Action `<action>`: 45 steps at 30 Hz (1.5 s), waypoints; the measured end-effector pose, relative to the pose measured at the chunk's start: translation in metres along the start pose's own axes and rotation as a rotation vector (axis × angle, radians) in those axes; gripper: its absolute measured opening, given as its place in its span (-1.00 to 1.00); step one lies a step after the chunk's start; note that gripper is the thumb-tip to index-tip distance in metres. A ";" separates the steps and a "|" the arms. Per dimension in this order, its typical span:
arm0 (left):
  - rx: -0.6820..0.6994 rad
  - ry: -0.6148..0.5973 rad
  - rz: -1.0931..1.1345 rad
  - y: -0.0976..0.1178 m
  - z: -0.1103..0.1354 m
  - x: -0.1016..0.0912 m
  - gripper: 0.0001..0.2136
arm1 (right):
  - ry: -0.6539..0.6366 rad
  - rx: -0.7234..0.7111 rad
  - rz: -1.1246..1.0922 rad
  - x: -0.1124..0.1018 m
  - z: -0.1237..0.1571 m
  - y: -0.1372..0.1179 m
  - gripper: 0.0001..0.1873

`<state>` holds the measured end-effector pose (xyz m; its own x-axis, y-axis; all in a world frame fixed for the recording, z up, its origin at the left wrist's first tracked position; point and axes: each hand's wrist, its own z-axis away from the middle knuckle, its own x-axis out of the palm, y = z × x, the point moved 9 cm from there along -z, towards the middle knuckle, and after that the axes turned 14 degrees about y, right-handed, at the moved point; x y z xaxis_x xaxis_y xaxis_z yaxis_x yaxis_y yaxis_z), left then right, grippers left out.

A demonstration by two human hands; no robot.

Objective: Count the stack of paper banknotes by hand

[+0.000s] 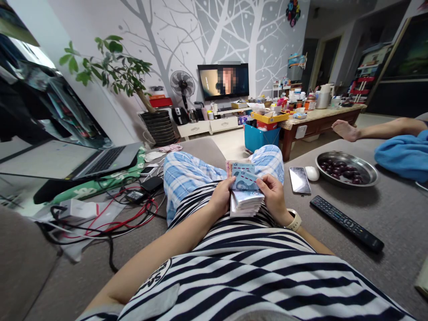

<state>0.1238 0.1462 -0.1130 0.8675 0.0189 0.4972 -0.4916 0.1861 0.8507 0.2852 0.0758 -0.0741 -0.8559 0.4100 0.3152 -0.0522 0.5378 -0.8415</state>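
Observation:
A thick stack of banknotes [246, 203] is held above my lap, folded or bent so its lower part fans toward me. Blue notes show at the top, with pinkish ones behind them. Around the stack's left side my left hand [221, 195] is closed, its thumb on the face of the notes. My right hand [272, 196], with a pale watch [294, 220] on the wrist, pinches the upper right edge of a blue note [249, 180]. The fingers behind the stack are hidden.
Right of me on the sofa lie a phone [299, 180], a white mouse [312, 173], a metal bowl [372, 174] of dark round fruit and a remote control [346, 223]. A laptop [110, 160] and tangled cables [133, 214] lie left. Another person's bare foot [347, 130] rests at the right.

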 end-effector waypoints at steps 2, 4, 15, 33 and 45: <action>0.004 -0.003 0.009 0.000 0.000 0.001 -0.67 | -0.003 0.010 -0.011 0.001 0.000 0.000 -0.62; 0.009 0.002 0.016 0.001 -0.001 0.001 -0.64 | -0.006 0.021 -0.021 0.001 0.000 0.001 -0.62; -0.001 0.013 -0.005 -0.003 -0.006 -0.001 -0.60 | -0.022 0.051 -0.067 0.004 0.000 0.007 -0.68; -0.001 0.025 -0.003 -0.003 -0.006 -0.001 -0.61 | -0.020 0.044 -0.068 0.004 0.001 0.004 -0.70; 0.009 -0.001 0.000 -0.003 -0.005 0.000 -0.58 | -0.030 0.052 -0.073 0.004 0.001 0.007 -0.71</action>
<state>0.1253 0.1505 -0.1162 0.8673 0.0178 0.4975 -0.4924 0.1776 0.8521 0.2811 0.0803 -0.0793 -0.8640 0.3481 0.3639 -0.1413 0.5260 -0.8386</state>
